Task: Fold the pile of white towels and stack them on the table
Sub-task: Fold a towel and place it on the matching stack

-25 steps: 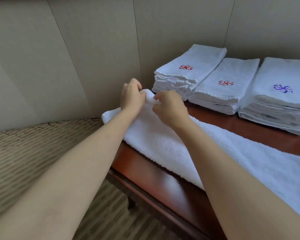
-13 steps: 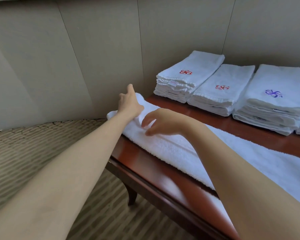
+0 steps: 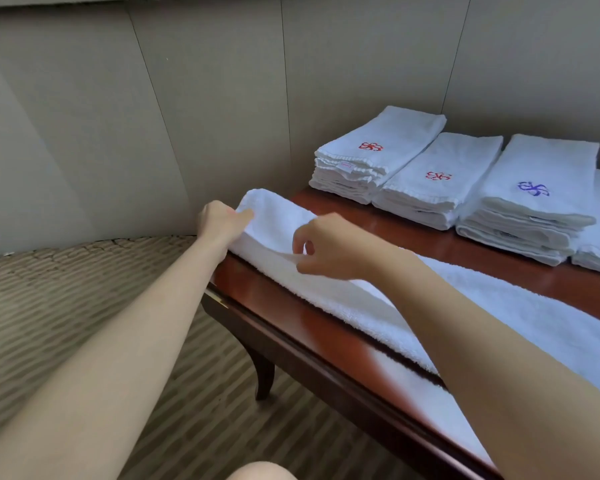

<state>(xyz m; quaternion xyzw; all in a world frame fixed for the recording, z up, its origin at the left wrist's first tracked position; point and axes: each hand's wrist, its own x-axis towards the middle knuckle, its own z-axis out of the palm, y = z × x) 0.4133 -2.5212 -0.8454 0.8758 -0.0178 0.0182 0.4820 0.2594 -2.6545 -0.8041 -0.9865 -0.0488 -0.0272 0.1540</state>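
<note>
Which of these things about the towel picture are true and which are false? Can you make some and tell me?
1. A long white towel lies on the table. True.
2. The left hand touches the towel's far end. True.
3. The folded stacks sit on the floor. False: they sit on the table by the wall.
4. Every stack has a red mark. False: one stack has a purple mark.
5. The right hand pinches the towel's edge. True.

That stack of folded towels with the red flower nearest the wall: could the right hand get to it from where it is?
Probably yes: only bare table lies between the right hand and that stack.
</note>
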